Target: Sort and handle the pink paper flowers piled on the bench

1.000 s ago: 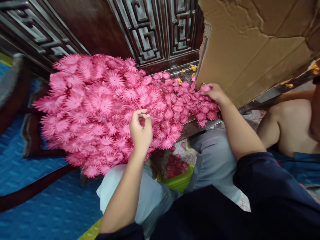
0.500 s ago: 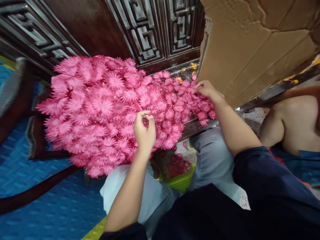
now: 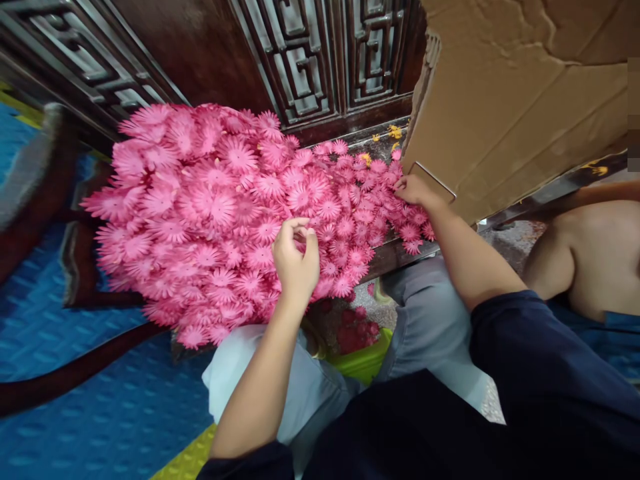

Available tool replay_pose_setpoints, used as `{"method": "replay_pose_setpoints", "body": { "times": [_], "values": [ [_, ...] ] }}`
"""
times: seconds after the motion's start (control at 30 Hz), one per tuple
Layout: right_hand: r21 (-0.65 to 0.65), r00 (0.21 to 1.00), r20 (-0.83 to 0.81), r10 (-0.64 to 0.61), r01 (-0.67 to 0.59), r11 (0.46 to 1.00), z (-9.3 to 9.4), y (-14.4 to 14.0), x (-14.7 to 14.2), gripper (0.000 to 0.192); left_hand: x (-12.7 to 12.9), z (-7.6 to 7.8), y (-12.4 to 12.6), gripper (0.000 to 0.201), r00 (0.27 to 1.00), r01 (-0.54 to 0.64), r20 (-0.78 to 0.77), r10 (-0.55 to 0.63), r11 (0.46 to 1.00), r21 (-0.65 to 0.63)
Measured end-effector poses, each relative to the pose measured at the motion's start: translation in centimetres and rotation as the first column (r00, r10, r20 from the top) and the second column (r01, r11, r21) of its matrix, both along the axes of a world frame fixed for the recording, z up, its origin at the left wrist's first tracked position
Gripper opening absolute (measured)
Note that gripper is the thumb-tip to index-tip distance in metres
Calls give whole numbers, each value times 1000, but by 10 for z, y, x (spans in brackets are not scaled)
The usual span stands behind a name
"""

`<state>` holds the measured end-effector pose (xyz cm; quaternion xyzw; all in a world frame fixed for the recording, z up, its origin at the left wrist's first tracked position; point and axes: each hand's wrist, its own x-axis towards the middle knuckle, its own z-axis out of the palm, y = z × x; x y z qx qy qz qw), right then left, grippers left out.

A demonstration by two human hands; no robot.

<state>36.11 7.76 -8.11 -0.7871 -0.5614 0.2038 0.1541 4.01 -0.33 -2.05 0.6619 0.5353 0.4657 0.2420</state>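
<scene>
Well, careless brushing by the right hand (image 3: 416,191) could spill pink flowers (image 3: 361,217) off the near bench edge (image 3: 393,257); like the left hand (image 3: 295,263), it's curled, grip unclear.

Pink, many-petalled flowers (image 3: 220,210) lie heaped on the dark tabletop (image 3: 395,257). Larger ones layer thickly; smaller ones spread flatter toward the right.
</scene>
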Motion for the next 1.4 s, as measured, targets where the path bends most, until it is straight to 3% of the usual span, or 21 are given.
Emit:
{"method": "replay_pose_setpoints", "body": {
  "times": [0.17,0.3,0.43,0.53,0.6,0.67,0.8,1.0,1.1,1.23,1.33,1.4],
  "values": [
    [90,994,8,-105,104,990,14,-4,-1,22,1,-2,0,12,1000,15,-20,-15,1000,-22],
    [221,978,-86,-190,205,954,20,-2,0,21,3,-5,-1,13,999,24,-34,-24,1000,-17],
    [349,916,-333,-224,341,873,32,0,-6,16,4,-3,-2,13,997,54,-57,-54,999,-4],
    [327,787,-603,-130,392,860,52,-6,-26,13,4,2,-3,11,993,90,-82,-88,995,31],
    [307,692,-722,7,310,900,69,-16,-49,11,3,7,-4,11,990,111,-99,-102,989,96],
    [337,649,-751,125,214,917,87,-32,-77,10,3,12,-6,11,992,117,-69,-107,980,162],
    [398,587,-759,282,76,914,106,-68,-130,14,4,18,-7,21,974,69,206,-94,989,127],
    [296,374,-890,259,44,954,99,-89,-167,20,-2,20,-3,30,854,201,502,-135,976,-79],
    [258,236,-939,250,2,966,97,-85,-179,20,-10,20,-3,28,804,210,587,-91,968,-137],
    [139,60,-987,147,-122,983,92,-83,-198,22,-18,21,-4,25,725,305,679,-115,938,-167],
    [115,-2,-993,118,-226,967,88,-85,-208,23,-23,24,-6,23,706,332,701,-105,923,-196],
    [136,-14,-991,136,-226,965,86,-87,-211,25,-26,28,-9,23,737,304,669,-95,931,-202]
  ]
}}
